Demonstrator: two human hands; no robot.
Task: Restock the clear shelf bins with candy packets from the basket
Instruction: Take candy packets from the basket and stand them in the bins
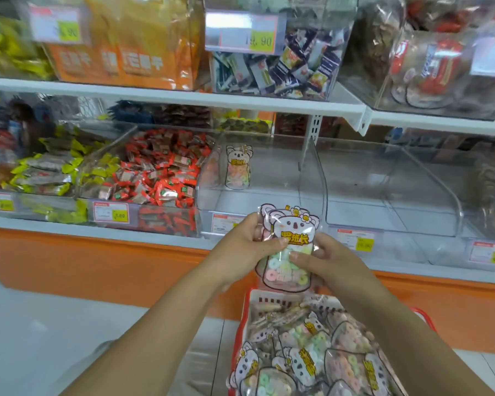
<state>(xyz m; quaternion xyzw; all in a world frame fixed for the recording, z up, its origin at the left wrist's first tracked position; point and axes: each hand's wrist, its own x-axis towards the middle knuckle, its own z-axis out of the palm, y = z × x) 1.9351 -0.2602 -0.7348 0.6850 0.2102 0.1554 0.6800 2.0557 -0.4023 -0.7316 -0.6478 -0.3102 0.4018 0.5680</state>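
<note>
Shelving, bins, basket: koala packet held up in both hands

White shelving (183, 95) fills the view above and beyond the hands, in two tiers with an orange base band below.

On the lower tier, straight beyond the hands, sits a clear bin (275, 195), nearly bare. An empty bin (383, 201) stands just right of it. Left of the hands are bins of red-wrapped sweets (160, 172) and, further left, yellow-green wrapped bars (46, 172).

Basket (242, 318), red rim with a white mesh wall, is directly below the hands and under the right forearm. It is heaped with loose packets (306, 355) of pastel ring candy.

Koala packet (293, 238) is held upright between the hands, above the basket and in front of the nearly bare bin's front edge. A second koala outline shows just behind it; cannot tell if that is a separate packet.

Left hand (249, 244) grips the packet's left side, thumb across the front. Right hand (323, 261) grips the right side, thumb pressed on the clear window. The hands are close together, both clamped on the packet.

Single packet (237, 167) stands upright at the back left of the nearly bare bin, beyond the left hand.

Price label (111, 212) is on the front of the red-sweet bin; digits are blurred.
</note>
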